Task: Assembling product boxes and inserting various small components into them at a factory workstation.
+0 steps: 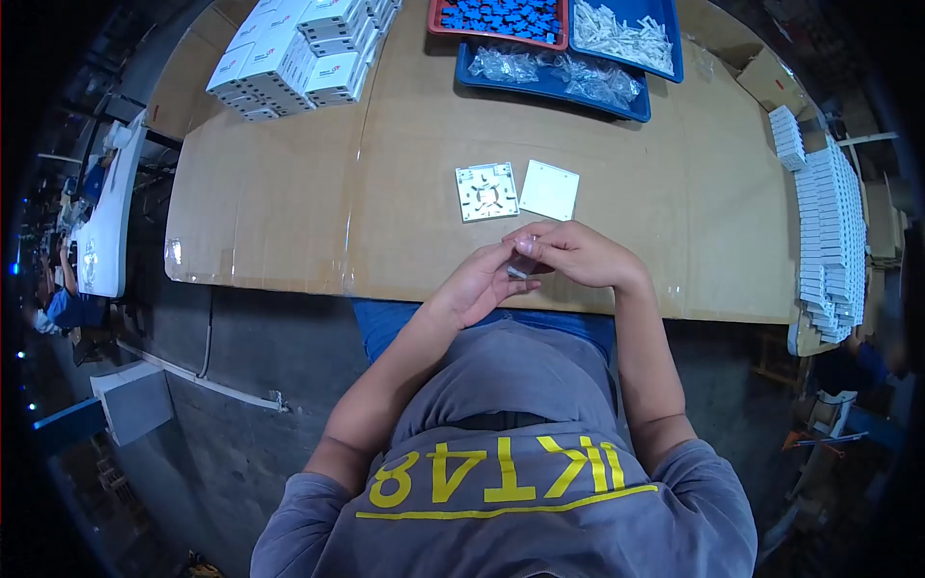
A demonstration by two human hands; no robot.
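Observation:
Close to the table's front edge, my two hands meet over a small clear plastic bag (521,265) with something white in it, partly hidden by the fingers. My left hand (482,281) holds it from the left, fingers curled beneath. From the right, my right hand (580,254) pinches its upper part between thumb and fingers. Just beyond the hands lies an open square white plastic box base (487,193), showing a round moulded pattern inside. Beside it on the right is a flat square white cover (550,191), slightly turned and nearly touching the base.
Stacked white boxes (279,63) stand at the far left of the cardboard-covered table (270,212). At the back are a red tray (443,37) of blue parts, a blue tray (676,58) of white pieces and another blue tray (554,99) of clear bags. Tall white stacks (831,231) line the right edge.

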